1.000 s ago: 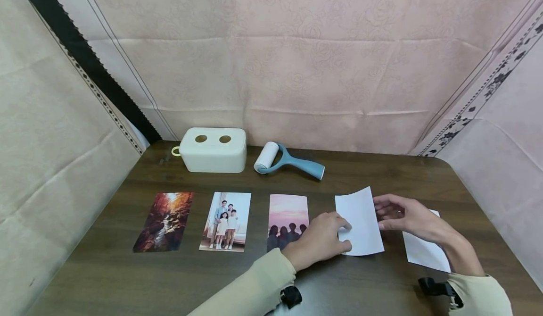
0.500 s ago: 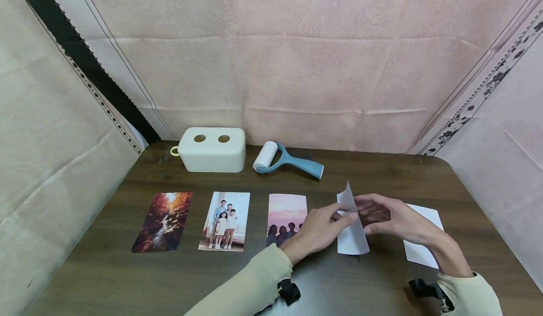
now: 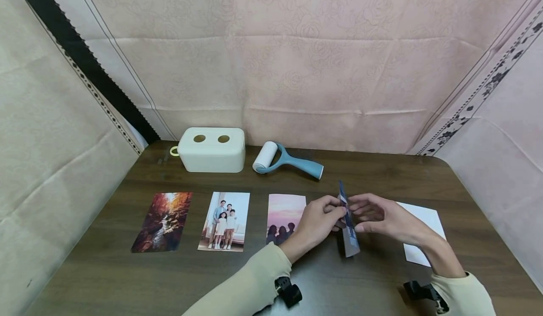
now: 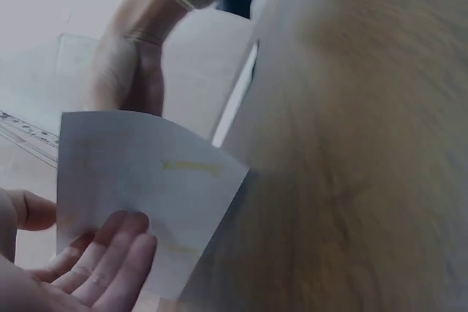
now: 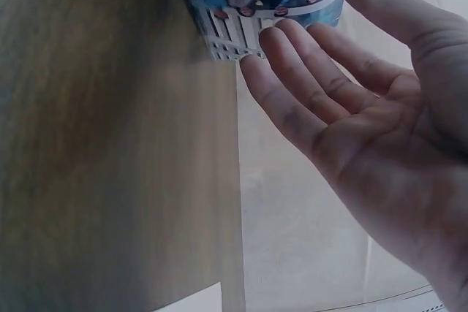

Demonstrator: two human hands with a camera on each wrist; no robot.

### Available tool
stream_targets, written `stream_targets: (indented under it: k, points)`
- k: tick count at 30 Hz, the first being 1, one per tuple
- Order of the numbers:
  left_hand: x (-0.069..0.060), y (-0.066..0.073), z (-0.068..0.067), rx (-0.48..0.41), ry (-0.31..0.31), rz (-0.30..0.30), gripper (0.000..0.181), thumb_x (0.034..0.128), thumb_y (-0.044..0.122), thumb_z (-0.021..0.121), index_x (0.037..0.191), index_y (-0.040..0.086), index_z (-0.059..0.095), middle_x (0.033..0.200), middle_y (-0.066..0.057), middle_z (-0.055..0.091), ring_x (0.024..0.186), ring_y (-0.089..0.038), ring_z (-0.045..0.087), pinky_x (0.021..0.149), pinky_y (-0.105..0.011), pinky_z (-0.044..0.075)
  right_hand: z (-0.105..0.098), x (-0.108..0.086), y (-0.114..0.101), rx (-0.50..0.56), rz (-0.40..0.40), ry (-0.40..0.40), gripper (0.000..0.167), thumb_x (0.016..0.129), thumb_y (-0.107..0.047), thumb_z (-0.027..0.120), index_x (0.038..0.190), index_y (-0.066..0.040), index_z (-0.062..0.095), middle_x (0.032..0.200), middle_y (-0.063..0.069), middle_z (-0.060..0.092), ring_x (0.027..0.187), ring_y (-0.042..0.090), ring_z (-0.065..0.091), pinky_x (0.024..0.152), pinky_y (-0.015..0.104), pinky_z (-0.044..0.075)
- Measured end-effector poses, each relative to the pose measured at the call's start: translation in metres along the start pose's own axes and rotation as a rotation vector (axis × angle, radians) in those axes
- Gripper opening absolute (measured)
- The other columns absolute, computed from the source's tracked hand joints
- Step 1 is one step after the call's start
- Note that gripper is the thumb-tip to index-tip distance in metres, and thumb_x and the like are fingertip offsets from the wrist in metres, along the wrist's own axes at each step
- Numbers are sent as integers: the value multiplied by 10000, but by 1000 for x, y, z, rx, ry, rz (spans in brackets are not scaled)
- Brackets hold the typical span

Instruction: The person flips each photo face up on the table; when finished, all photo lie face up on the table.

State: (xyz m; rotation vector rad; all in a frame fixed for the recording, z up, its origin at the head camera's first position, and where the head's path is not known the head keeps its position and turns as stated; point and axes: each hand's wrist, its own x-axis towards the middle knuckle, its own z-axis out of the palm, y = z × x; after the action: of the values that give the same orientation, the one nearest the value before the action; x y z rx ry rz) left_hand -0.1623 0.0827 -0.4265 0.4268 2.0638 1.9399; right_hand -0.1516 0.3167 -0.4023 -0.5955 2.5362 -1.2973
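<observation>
In the head view a photo print (image 3: 349, 228) stands on edge, nearly upright above the table, a dark blue picture on its right side. My left hand (image 3: 315, 224) pinches it near its upper edge. The left wrist view shows its white back (image 4: 139, 173), with my left fingers (image 4: 121, 264) against it. My right hand (image 3: 383, 217) is at the picture side, fingers mostly extended. Their fingertips (image 5: 270, 42) reach the picture in the right wrist view, where figures and white bars show. A white sheet (image 3: 426, 224) lies partly under my right forearm.
Three photos lie picture-up to the left: an autumn stream (image 3: 163, 221), a family portrait (image 3: 225, 221) and a pink sky with silhouettes (image 3: 286, 212), partly covered by my left hand. Behind stand a white box (image 3: 212, 153) with two holes and a blue-handled lint roller (image 3: 292, 160).
The white-backed photo has tipped up from leaning face-down to standing on edge, so its blue picture side shows. Both hands have come closer together; the right moved left.
</observation>
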Motion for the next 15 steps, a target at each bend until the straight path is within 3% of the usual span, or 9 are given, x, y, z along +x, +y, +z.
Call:
stream_targets:
  k: [8,15]
  points:
    - [-2,12,-2,-127,31,-4,172,996,75,695,1163,39,716,894,-5,741,737,-132,723,685,-308,624,1,1,3,10,-10,23,438,1007,-159,756,1412,-78,610,1308,56,689,1192,295,670,972,327,548]
    - [-5,22,-7,-200,16,15,211,992,50,710,1202,42,703,979,-22,715,780,-146,732,702,-320,628,-1,0,8,36,8,51,418,1024,-193,737,1415,-114,613,1356,78,666,1219,302,656,970,314,538]
